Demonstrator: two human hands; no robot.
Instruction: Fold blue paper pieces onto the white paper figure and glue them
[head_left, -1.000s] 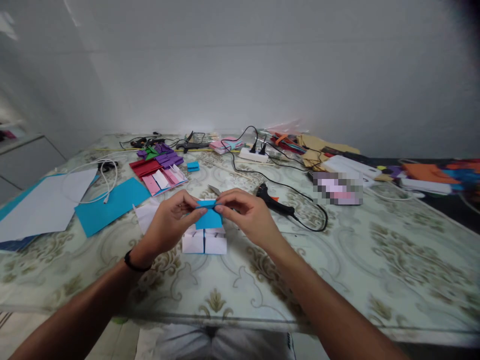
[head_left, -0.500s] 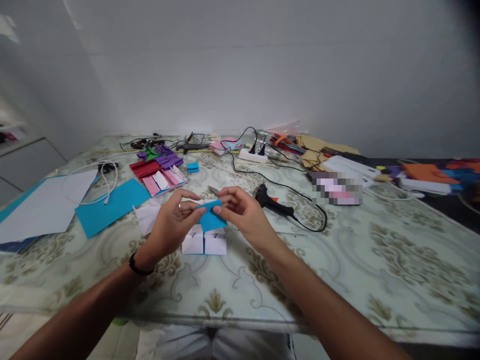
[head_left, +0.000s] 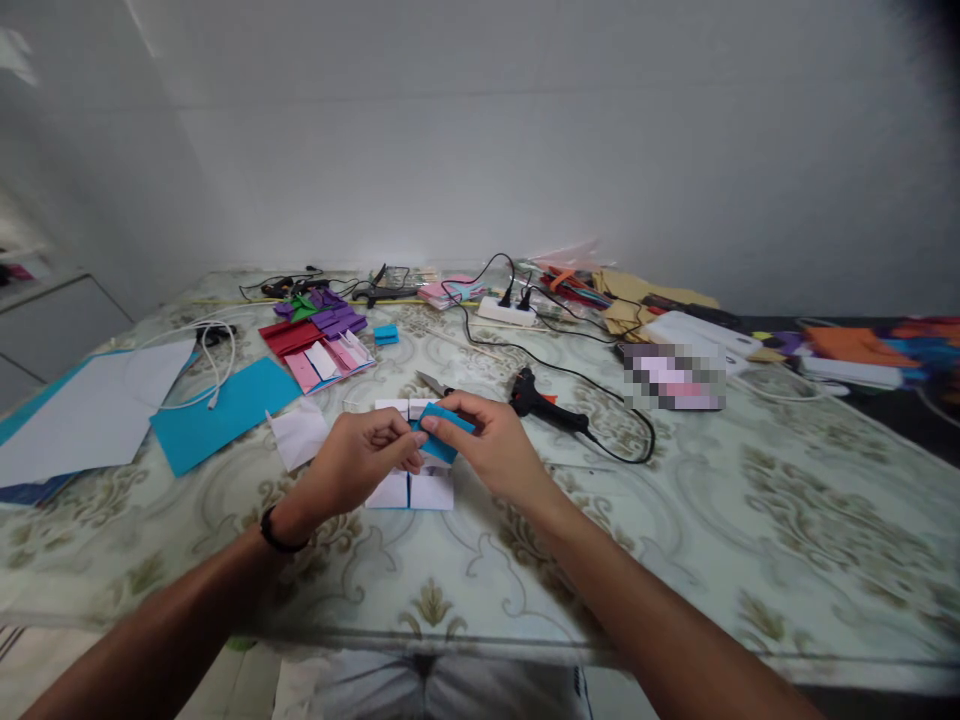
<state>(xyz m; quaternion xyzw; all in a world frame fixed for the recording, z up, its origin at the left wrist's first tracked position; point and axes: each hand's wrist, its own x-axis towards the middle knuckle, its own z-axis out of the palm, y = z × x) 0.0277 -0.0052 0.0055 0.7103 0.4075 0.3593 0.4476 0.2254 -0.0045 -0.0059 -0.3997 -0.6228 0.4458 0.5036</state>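
Observation:
A small folded blue paper piece [head_left: 448, 436] is pinched between the thumb and fingers of my right hand [head_left: 495, 440]. My left hand [head_left: 360, 455] has its fingers curled and pressed together at the left edge of that piece. Under both hands, white folded papers with blue edges [head_left: 431, 490] lie on the patterned tablecloth [head_left: 431, 570], partly covered by my fingers. A pointed blade [head_left: 431, 383] with a dark handle lies just behind my right hand.
A black glue gun [head_left: 547, 405] with its cord lies right of my hands. Blue sheets [head_left: 229, 412], a white paper [head_left: 298, 435] and pink folded papers [head_left: 328, 362] lie left. A white power strip [head_left: 507, 312] stands behind. A pixelated item [head_left: 673, 378] is at right.
The blue piece has turned and shifted slightly right with my right hand. My left fingers have curled in at its left edge. More of the blade behind shows.

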